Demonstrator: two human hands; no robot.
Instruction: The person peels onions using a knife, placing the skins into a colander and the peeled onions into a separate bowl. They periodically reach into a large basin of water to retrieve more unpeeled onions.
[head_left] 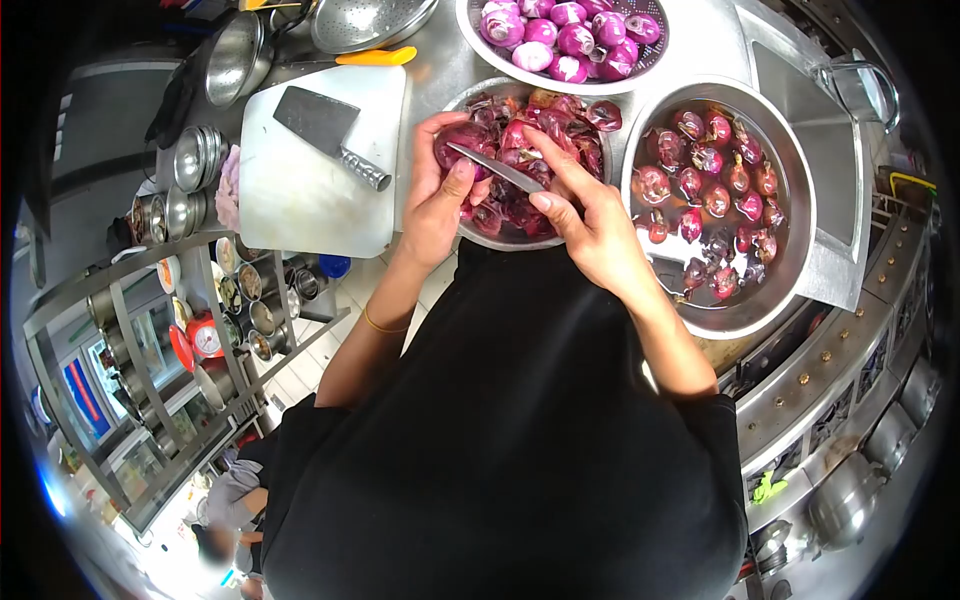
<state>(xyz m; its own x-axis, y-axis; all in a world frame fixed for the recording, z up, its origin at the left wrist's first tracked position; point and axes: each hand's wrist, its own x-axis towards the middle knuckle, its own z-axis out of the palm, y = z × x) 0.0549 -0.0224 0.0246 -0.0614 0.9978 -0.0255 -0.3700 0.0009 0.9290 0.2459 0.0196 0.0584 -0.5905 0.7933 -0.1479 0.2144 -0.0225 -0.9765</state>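
Note:
My left hand (437,195) is wrapped round a red onion (464,142) above a metal bowl (607,150) heaped with onion skins (545,110). In my right hand (592,215) is a small knife (505,172), its blade pointing left and lying against the onion. The knife's handle is mostly hidden by my fingers. Unpeeled red onions (716,200) float in water in a large steel basin (805,210) to the right. Beyond the skins, a colander (470,45) is filled with peeled purple onions (575,40).
On the left lies a white cutting board (290,220) with a cleaver (318,120) on it. A yellow-handled tool (376,57) and a metal strainer (370,22) lie behind it. A sink (805,120) is at the right. Another person (235,495) is at lower left.

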